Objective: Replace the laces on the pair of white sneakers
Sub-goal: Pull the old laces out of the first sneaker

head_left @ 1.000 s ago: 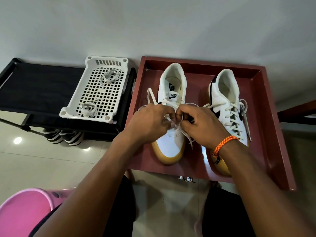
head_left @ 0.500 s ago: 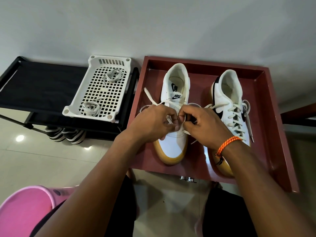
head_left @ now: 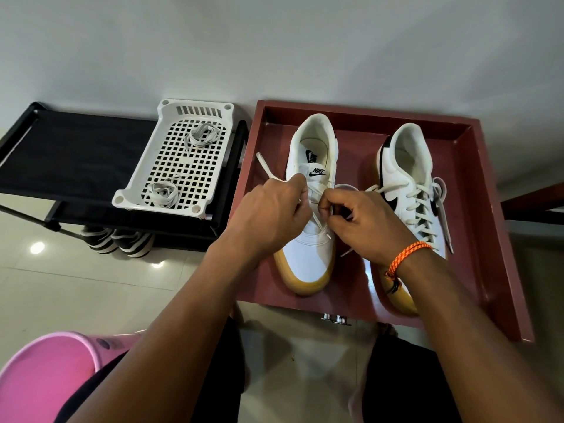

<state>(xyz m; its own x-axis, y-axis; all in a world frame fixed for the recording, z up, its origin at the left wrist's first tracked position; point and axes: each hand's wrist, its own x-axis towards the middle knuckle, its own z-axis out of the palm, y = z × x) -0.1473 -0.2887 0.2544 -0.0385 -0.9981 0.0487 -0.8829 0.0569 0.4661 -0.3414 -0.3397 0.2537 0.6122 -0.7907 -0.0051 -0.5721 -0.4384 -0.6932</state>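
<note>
Two white sneakers with gum soles stand in a dark red tray. The left sneaker has a cream lace partly threaded; one end sticks out up and left. My left hand pinches that lace beside the tongue. My right hand, with an orange bracelet on the wrist, pinches the other lace strand over the eyelets. The right sneaker is fully laced. Both hands cover the left sneaker's eyelets.
A white perforated basket with two coiled laces sits on a black rack to the left. Striped shoes stand under the rack. A pink bucket is at the lower left. A wall rises behind the tray.
Both hands have shifted slightly up the left sneaker toward the tongue while working the lace. The free lace end at the upper left now stands out longer.
</note>
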